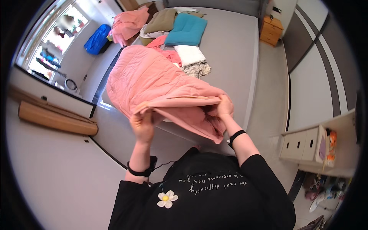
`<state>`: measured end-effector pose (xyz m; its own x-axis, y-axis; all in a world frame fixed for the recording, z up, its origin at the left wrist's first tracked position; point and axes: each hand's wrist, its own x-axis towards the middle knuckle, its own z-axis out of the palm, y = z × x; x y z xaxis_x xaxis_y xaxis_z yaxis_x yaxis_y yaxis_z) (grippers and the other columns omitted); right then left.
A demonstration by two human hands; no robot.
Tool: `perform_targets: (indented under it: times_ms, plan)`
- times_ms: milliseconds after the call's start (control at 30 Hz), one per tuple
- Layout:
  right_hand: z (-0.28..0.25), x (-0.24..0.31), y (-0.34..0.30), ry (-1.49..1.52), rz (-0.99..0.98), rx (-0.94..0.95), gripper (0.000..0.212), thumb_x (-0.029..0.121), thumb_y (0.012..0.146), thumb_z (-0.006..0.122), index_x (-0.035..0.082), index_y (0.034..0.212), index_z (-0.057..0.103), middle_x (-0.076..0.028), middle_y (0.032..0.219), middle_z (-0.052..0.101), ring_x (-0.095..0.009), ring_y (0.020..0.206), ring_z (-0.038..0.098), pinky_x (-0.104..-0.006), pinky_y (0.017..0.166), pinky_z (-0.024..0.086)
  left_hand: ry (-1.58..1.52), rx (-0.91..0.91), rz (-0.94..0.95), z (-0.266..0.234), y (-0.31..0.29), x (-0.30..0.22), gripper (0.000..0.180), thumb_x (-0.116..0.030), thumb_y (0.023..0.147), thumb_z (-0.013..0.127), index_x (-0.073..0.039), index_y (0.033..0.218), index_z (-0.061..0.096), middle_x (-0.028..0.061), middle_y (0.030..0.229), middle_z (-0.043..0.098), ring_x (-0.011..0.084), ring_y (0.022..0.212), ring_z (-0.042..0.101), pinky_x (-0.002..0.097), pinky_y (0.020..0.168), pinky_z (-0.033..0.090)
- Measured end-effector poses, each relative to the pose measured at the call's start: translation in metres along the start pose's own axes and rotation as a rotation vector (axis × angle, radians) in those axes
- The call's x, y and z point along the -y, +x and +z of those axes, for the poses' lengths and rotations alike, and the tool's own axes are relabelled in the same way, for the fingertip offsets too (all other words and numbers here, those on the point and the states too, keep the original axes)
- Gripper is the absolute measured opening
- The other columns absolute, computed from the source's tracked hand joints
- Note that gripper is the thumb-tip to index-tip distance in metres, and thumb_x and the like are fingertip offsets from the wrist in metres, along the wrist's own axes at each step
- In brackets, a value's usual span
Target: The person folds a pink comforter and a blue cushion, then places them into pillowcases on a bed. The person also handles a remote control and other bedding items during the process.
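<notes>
A pink quilted duvet spreads over the near left part of the bed, its near edge lifted in folds between my hands. My left hand is closed on that edge, its fingertips partly hidden by the fabric. Farther right, my right hand grips the other end of the raised edge. Between them the cloth hangs loose and gapes, with a shadowed hollow near my right hand. Black bands circle both my forearms.
On the grey bed lie a teal pillow, a white folded cloth, an olive pillow and a crumpled patterned cloth. A wooden nightstand stands at the far right, a white drawer unit nearer. A blue bag rests far left.
</notes>
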<state>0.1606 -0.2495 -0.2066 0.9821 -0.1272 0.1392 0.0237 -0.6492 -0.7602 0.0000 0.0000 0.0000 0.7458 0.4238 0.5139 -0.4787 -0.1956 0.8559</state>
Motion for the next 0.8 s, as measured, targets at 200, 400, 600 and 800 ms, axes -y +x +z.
perform_targets:
  times_ms: [200, 400, 600, 800]
  plan:
    - [-0.116, -0.108, 0.072, -0.062, -0.102, -0.220, 0.019, 0.012, 0.085, 0.048, 0.011, 0.089, 0.066, -0.010, 0.093, 0.066, -0.031, 0.083, 0.064, -0.0395, 0.073, 0.050, 0.084, -0.283, -0.091, 0.015, -0.066, -0.037, 0.009, -0.008, 0.096, 0.054, -0.004, 0.099, 0.061, -0.0043, 0.084, 0.059, 0.0024, 0.070, 0.049, 0.0172, 0.061, 0.037]
    - [-0.171, -0.118, 0.121, -0.107, -0.276, -0.312, 0.016, 0.019, 0.077, 0.062, 0.010, 0.089, 0.065, -0.008, 0.090, 0.064, -0.029, 0.088, 0.064, -0.0416, 0.081, 0.049, 0.019, -0.634, 0.054, 0.010, -0.085, -0.064, 0.005, -0.012, 0.096, 0.054, -0.010, 0.100, 0.057, -0.0020, 0.092, 0.060, 0.0081, 0.081, 0.057, 0.0223, 0.068, 0.047]
    - [-0.104, -0.210, 0.014, -0.180, -0.052, 0.427, 0.034, 0.018, 0.071, 0.066, 0.004, 0.102, 0.065, -0.017, 0.089, 0.068, -0.029, 0.086, 0.066, -0.0383, 0.081, 0.051, 0.020, -0.635, -0.029, 0.001, -0.102, -0.036, 0.011, -0.009, 0.096, 0.055, -0.004, 0.104, 0.059, -0.0004, 0.101, 0.061, 0.0092, 0.093, 0.057, 0.0243, 0.082, 0.048]
    - [-0.113, -0.146, -0.036, 0.229, -0.161, 0.737, 0.078, 0.027, 0.071, 0.078, -0.002, 0.134, 0.043, -0.019, 0.133, 0.049, -0.028, 0.116, 0.053, -0.0384, 0.094, 0.046, 0.172, -0.232, -0.195, 0.065, -0.109, 0.005, 0.013, -0.004, 0.095, 0.053, 0.000, 0.104, 0.062, 0.0027, 0.095, 0.065, 0.0087, 0.087, 0.058, 0.0227, 0.078, 0.046]
